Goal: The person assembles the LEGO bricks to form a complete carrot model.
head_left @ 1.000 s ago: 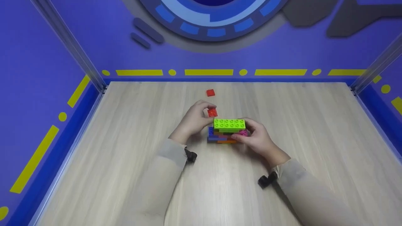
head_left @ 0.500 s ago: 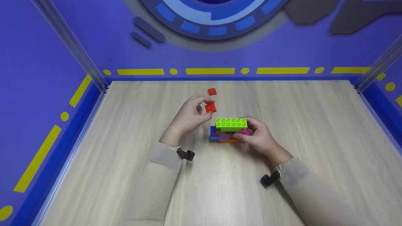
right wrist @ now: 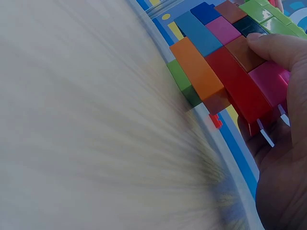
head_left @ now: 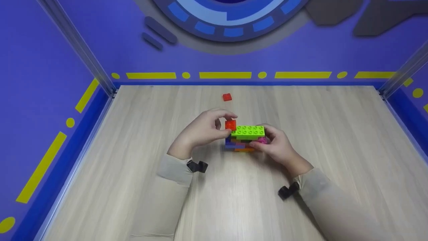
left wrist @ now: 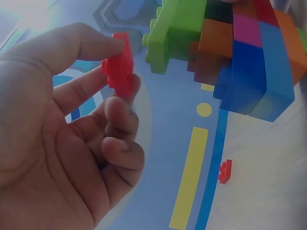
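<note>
My left hand (head_left: 208, 130) pinches a small red brick (head_left: 230, 125) between thumb and fingers. In the head view the brick overlaps the left end of a lime green studded layer (head_left: 249, 132); the left wrist view shows a gap between the red brick (left wrist: 120, 66) and the lime bricks (left wrist: 180, 28). That layer tops a stack of coloured bricks (right wrist: 225, 62), with orange, red, blue, pink, brown and black pieces below. My right hand (head_left: 279, 147) grips the stack's right end, its thumb on the near side and its fingers partly hidden behind.
Farther back on the wooden table (head_left: 321, 113) lies another red brick (head_left: 227, 97). Blue panels (head_left: 214, 60) with yellow marks wall off the back and both sides. A black wrist camera (head_left: 197, 166) sits at the left cuff, another (head_left: 288, 191) at the right.
My left hand first lifted the red brick back and away from the stack, then brought it right and nearer, over the lime layer's left end. The right hand keeps its grip.
</note>
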A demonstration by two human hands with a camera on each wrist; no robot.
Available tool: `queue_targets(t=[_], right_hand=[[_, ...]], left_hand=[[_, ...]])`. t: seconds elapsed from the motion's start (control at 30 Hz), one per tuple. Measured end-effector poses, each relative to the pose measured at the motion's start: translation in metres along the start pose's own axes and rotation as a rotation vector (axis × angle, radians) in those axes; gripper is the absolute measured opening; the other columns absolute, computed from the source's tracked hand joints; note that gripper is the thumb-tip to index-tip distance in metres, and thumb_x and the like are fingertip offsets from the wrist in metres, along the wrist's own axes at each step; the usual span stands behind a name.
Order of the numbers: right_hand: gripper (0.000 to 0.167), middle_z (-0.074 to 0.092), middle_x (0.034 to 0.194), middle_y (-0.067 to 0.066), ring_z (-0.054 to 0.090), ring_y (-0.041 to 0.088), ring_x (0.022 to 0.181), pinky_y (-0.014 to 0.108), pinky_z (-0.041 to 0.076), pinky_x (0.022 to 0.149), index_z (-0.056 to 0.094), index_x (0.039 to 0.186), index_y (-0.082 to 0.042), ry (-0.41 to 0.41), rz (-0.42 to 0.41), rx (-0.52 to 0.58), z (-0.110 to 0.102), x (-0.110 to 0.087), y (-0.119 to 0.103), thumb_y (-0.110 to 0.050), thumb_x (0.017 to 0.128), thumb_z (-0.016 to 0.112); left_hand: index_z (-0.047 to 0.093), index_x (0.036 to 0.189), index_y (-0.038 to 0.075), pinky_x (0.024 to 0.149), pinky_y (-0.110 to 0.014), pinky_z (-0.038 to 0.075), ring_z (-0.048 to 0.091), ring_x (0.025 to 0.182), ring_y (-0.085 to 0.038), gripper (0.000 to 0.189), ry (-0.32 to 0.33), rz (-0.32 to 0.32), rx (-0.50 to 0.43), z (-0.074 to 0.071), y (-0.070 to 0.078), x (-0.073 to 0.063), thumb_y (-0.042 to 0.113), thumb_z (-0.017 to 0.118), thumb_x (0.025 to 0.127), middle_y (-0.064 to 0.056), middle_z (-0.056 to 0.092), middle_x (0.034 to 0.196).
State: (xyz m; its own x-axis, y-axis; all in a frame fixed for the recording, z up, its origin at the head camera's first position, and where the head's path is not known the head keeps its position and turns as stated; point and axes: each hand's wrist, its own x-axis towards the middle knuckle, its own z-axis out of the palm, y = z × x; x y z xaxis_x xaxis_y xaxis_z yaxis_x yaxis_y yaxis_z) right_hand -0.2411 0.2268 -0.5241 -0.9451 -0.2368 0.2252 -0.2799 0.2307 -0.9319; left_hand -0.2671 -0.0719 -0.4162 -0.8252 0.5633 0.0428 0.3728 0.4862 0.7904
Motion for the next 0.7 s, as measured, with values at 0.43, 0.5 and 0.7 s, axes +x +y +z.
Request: queue_targets(t=[0.43, 0.5, 0.7], right_hand=[[0.048, 0.079, 0.13, 0.008, 0.072, 0.012, 0.123, 0.019, 0.055, 0.11, 0.075, 0.138, -0.004, -0.006, -0.003, -0.014, -0.0004, 0.0003, 0.0011, -0.004, 0.093, 0.092], [0.048, 0.079, 0.13, 0.007, 0.072, 0.012, 0.123, 0.019, 0.056, 0.11, 0.074, 0.138, -0.003, -0.005, -0.003, -0.014, -0.0001, 0.0002, 0.0008, -0.004, 0.093, 0.092], [0.049, 0.079, 0.127, 0.004, 0.073, 0.011, 0.12, 0.02, 0.056, 0.108, 0.074, 0.137, 0.0, -0.004, -0.015, 0.004, 0.0004, 0.0007, 0.0016, -0.001, 0.092, 0.091]], left_hand=[[0.078, 0.14, 0.023, 0.071, -0.031, 0.052, 0.059, 0.083, -0.02, 0.043, -0.053, -0.006, 0.019, 0.0025, -0.0016, 0.0006, 0.012, 0.075, 0.098, 0.001, 0.075, 0.136], [0.078, 0.14, 0.023, 0.072, -0.031, 0.053, 0.061, 0.082, -0.02, 0.043, -0.058, -0.018, 0.01, 0.0023, -0.0015, 0.0004, 0.013, 0.075, 0.099, -0.001, 0.077, 0.137], [0.078, 0.141, 0.023, 0.083, -0.034, 0.057, 0.069, 0.096, -0.023, 0.041, -0.059, -0.031, 0.012, 0.0017, -0.001, -0.0006, 0.016, 0.077, 0.101, -0.003, 0.08, 0.137]])
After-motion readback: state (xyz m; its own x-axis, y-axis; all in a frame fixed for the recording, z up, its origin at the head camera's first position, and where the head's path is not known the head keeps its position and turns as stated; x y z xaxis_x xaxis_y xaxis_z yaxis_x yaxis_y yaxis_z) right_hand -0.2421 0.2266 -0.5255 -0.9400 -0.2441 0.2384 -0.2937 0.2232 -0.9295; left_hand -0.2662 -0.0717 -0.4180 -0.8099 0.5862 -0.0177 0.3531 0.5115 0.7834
